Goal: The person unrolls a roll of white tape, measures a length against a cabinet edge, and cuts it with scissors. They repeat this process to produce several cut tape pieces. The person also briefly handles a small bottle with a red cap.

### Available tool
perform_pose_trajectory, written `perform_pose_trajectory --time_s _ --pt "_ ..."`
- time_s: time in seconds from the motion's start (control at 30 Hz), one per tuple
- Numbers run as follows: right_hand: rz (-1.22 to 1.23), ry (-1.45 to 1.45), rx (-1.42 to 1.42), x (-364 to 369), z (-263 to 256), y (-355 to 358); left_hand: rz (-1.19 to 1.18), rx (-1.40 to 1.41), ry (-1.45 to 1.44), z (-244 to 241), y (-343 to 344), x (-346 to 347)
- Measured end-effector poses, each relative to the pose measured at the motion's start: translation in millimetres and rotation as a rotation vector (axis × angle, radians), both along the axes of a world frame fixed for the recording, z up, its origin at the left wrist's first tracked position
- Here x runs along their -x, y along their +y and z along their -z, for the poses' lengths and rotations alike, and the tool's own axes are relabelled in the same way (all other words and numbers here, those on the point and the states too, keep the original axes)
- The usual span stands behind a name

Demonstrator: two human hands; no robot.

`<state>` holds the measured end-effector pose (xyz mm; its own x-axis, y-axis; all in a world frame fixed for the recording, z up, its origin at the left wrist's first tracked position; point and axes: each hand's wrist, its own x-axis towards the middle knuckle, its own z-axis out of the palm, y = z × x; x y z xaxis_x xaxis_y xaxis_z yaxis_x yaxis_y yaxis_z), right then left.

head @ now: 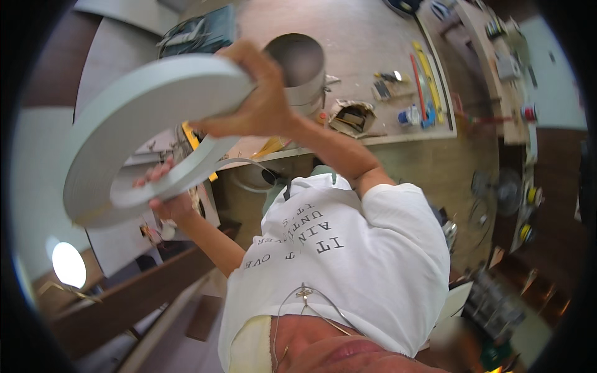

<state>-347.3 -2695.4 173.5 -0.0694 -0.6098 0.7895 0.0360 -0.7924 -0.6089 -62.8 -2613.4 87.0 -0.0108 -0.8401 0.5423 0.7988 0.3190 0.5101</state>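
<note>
A large roll of white edge banding (154, 98) is held up tilted at the left, its wide hole showing. My right hand (261, 93) grips its upper right rim, thumb on the inner side. My left hand (175, 207) holds the lower rim, with fingers through the hole and the thumb outside. A loose strip (247, 161) curves below the roll near the table edge. Just beyond my right hand, an open cylindrical container (301, 70) stands on the worktable (359, 28).
The table bears a torn paper bag (352, 116), a yellow spirit level (426, 79), a red bar (418, 86), a blue-and-white container (409, 115) and a teal case with cables (205, 30). A wooden bench (489, 51) stands at the right; a lit lamp (69, 265) is at lower left.
</note>
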Motion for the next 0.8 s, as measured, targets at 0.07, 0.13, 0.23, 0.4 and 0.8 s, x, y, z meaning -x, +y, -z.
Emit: perform_pose_trajectory --time_s 0.07,0.13,0.23,0.4,0.8 --pt "-0.039 -0.175 -0.063 15 9 27 -0.078 0.022 -0.110 -10 15 33" --pt "-0.145 -0.337 -0.207 8 11 38 -0.146 0.018 -0.110 -17 22 51" --pt "-0.175 -0.448 -0.318 -7 26 38 -0.214 -0.001 -0.086 -32 25 67" --pt "-0.370 -0.537 -0.399 -19 58 27 -0.469 -0.073 -0.365 -89 50 71" --pt "-0.690 0.869 -0.248 57 119 40 -0.267 -0.235 -1.871 -21 55 143"
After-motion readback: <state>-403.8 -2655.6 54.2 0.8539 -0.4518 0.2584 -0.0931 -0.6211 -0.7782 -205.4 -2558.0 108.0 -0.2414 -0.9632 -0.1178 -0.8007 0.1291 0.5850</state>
